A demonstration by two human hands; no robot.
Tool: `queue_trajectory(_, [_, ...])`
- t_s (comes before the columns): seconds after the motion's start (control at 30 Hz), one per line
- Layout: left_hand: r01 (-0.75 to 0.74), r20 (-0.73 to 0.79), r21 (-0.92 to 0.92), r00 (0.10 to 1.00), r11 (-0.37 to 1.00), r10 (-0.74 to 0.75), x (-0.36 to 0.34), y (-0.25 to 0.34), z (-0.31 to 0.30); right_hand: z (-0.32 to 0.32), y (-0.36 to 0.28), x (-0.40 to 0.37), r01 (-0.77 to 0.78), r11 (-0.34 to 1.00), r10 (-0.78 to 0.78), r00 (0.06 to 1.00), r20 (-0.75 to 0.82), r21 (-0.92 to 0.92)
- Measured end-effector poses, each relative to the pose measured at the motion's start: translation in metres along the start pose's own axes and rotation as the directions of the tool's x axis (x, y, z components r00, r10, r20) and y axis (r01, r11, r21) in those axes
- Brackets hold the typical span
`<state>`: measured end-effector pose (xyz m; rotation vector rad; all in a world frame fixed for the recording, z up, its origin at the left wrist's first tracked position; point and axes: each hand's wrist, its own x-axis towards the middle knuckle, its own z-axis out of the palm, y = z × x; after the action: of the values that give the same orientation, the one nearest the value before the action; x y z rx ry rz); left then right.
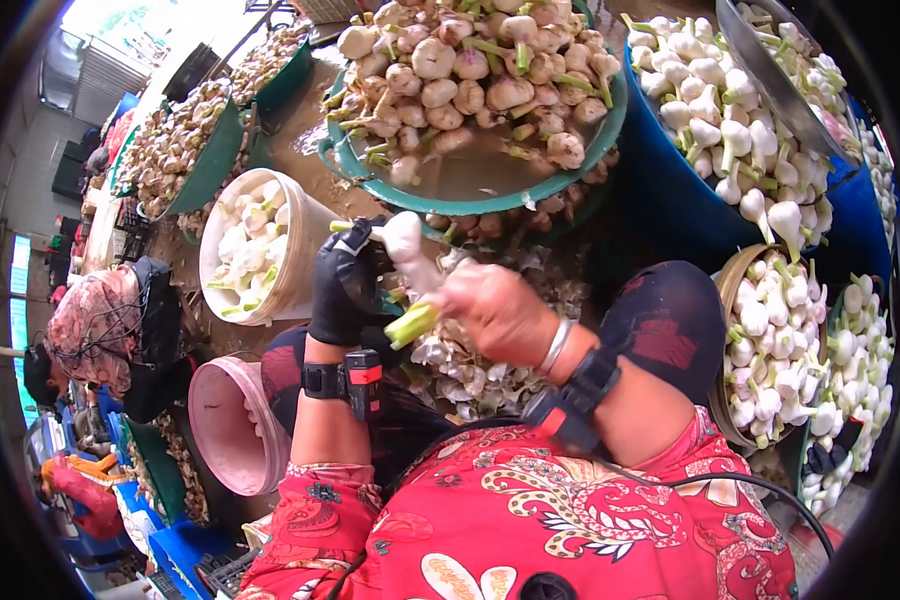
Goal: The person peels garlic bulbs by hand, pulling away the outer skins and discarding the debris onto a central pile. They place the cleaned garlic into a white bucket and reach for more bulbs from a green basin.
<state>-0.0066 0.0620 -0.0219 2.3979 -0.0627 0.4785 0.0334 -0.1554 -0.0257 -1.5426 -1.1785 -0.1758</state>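
Our left hand [345, 285], in a black glove, pinches a white garlic bulb [403, 238] between curled fingers, and our right hand [495, 312], bare, is closed in a loose fist around a green stalk [411, 323] whose cut end sticks out toward 7 o'clock. We cannot tell whether the fist also hides a blade. The bulb sits between the two hands, touching the glove, just below the rim of the teal basin [490, 207] at 12 o'clock, where more bulbs lie heaped over brown water [470, 172]. We judge the grip to be the weak point: the bulb looks wet and smooth and the glove holds it only by the fingertips. A hard tug from the right could shoot it into the peelings [470, 375] on our lap or into the dirty water. Pulling too sharply could also tear cloves away with the skin. If a blade is in the fist, it works close to the gloved fingers, and a slip would go straight at them. A bulb tossed carelessly toward the white bucket [300, 250] at 10 o'clock could miss and land on the muddy ground [305, 140] beside it. Bands [355, 382] on both wrists sit near any splash, and a co-worker [100, 320] bends close at 9 o'clock.
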Motion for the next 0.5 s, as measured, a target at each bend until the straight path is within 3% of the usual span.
queue_trajectory(0.07, [0.067,0.025,0.021,0.997,0.998,-0.068,0.000,0.006,-0.009,-0.020,0.010,-0.001,-0.349,0.893,0.368,0.930,-0.014,0.284])
queue_trajectory(0.1, [0.067,0.012,0.026,0.998,0.997,-0.067,-0.005,-0.011,-0.009,-0.033,0.007,0.007,-0.389,0.780,0.487,0.870,-0.084,0.491])
queue_trajectory(0.13, [0.020,-0.004,0.156,1.000,0.988,-0.019,-0.016,-0.043,-0.006,-0.047,0.004,0.016,-0.384,0.628,0.606,0.787,-0.115,0.677])
queue_trajectory(0.17, [-0.025,-0.004,0.284,1.000,0.958,0.027,-0.022,-0.060,-0.006,-0.055,0.008,0.019,-0.368,0.557,0.660,0.740,-0.128,0.745])
queue_trajectory(0.2, [-0.022,0.001,0.289,1.000,0.957,0.023,-0.021,-0.055,-0.007,-0.060,0.013,0.019,-0.343,0.477,0.719,0.681,-0.136,0.809])
queue_trajectory(0.23, [-0.158,-0.034,0.339,0.983,0.927,0.180,-0.019,-0.050,-0.003,-0.061,0.020,0.017,-0.332,0.449,0.727,0.676,-0.123,0.829])
queue_trajectory(0.27, [-0.289,-0.066,0.389,0.938,0.875,0.340,-0.014,-0.044,0.003,-0.059,0.026,0.015,-0.331,0.452,0.728,0.673,-0.129,0.828])
queue_trajectory(0.3, [-0.083,-0.122,0.006,0.989,0.997,0.083,-0.019,-0.043,0.010,-0.055,0.032,0.014,-0.400,0.652,0.667,0.706,-0.237,0.644])
queue_trajectory(0.33, [-0.085,-0.120,0.002,0.989,0.996,0.084,-0.014,-0.022,0.009,-0.050,0.037,0.013,-0.446,0.795,0.584,0.747,-0.317,0.411])
queue_trajectory(0.37, [-0.060,-0.104,-0.022,0.993,0.998,0.058,-0.011,0.000,0.005,-0.042,0.037,0.011,-0.444,0.807,0.550,0.805,-0.222,0.389])
queue_trajectory(0.4, [-0.036,-0.087,-0.044,0.996,0.998,0.032,-0.007,0.014,0.003,-0.038,0.040,0.004,-0.526,0.850,0.523,0.836,-0.164,0.029])
queue_trajectory(0.47, [-0.066,-0.005,0.040,0.998,0.997,0.066,-0.004,0.013,0.005,-0.024,0.019,0.011,-0.435,0.900,0.435,0.894,-0.107,0.024])
queue_trajectory(0.5, [-0.062,0.019,-0.074,0.998,0.995,0.064,-0.002,0.020,0.008,-0.020,0.008,0.014,-0.472,0.878,0.477,0.876,-0.065,0.078])
